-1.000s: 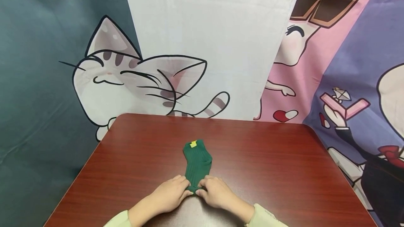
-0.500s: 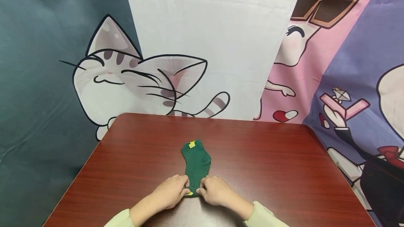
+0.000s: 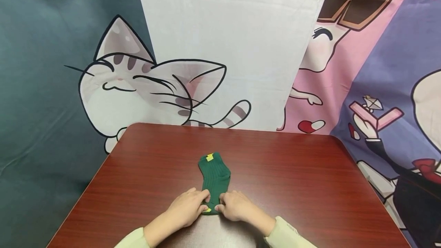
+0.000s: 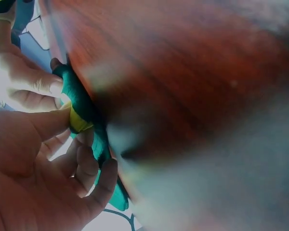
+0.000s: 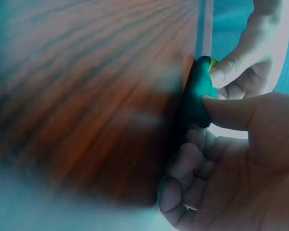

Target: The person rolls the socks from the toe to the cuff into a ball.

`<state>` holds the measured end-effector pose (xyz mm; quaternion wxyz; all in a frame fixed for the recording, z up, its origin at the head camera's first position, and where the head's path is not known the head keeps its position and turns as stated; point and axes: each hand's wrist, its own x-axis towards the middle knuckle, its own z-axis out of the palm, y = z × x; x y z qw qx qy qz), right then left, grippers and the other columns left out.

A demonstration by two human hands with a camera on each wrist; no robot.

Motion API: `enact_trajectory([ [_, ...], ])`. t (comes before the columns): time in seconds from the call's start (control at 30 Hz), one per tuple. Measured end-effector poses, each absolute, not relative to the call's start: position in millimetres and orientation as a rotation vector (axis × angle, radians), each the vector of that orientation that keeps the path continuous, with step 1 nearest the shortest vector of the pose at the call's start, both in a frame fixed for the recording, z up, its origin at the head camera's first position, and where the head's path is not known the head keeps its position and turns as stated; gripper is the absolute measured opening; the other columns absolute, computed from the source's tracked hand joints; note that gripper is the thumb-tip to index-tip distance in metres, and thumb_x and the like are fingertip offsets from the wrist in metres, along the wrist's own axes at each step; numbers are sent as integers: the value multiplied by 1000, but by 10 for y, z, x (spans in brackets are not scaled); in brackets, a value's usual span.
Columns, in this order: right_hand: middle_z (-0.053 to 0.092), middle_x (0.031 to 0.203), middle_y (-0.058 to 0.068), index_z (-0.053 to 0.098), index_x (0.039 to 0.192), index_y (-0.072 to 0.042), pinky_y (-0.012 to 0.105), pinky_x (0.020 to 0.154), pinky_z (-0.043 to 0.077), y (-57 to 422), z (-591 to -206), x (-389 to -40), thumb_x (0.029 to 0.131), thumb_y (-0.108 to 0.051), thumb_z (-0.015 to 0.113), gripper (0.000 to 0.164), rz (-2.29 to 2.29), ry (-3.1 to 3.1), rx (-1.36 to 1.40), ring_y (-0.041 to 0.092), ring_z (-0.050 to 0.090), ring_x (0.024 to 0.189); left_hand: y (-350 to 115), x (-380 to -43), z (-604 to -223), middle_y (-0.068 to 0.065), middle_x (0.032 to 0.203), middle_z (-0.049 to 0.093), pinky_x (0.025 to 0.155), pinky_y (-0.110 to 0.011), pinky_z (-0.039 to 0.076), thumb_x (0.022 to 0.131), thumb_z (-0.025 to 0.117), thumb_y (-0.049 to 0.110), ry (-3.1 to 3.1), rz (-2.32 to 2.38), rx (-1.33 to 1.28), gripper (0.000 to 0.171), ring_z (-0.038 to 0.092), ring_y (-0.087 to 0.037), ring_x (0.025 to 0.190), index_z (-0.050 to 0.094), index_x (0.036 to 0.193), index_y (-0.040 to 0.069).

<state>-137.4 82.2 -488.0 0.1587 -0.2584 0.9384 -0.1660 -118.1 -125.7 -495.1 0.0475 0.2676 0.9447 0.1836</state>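
Observation:
A dark green ribbed sock [image 3: 216, 181] lies flat near the middle of the table in the head view, running away from me. One yellow patch [image 3: 209, 158] marks its far end; another yellow patch [image 3: 207, 210] shows at the near end beside my left thumb. My left hand [image 3: 187, 206] pinches the near left corner between thumb and fingers. Opposite it, my right hand [image 3: 237, 206] pinches the near right corner. Both wrist views show the near edge of the sock [image 4: 79, 98] as a thick roll or fold between the thumbs. Whether a second sock lies underneath, I cannot tell.
The reddish-brown wooden table [image 3: 293, 171] extends around the sock on all sides. Behind it hang cloth backdrops with a cartoon cat [image 3: 138, 91] and other cartoon figures. Pale green sleeves [image 3: 287, 234] cover both forearms.
The near end of the sock has spread flatter, and its yellow patch has come into fuller view. The far end shifted slightly left. My left fingers moved a little inward over the sock.

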Motion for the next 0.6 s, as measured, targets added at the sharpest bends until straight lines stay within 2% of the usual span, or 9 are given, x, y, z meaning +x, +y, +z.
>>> enact_trajectory([
  [0.17,39,58,-8,46,66,-20,25,50,33,850,-4875,-1371,98,-38,64,41,-443,2651,-747,6,36,53,-1268,-1148,-4971,12,92,63,66,-25,47,92,73,28,2918,535,895,13,47,-4,79,63,100,26],
  [0.4,41,58,-7,45,62,-21,28,52,35,883,-4877,-1352,96,-45,65,46,-375,2712,-746,8,39,55,-1274,-1147,-4979,15,88,58,68,-20,46,91,75,24,2974,468,1057,10,45,-3,79,65,91,24],
  [0.6,38,59,-10,44,65,-21,24,50,31,950,-4913,-1334,96,-39,68,43,-479,2720,-795,5,35,54,-1296,-1147,-4969,15,89,63,67,-22,46,90,76,25,3007,431,1135,9,47,-4,78,68,89,23],
])
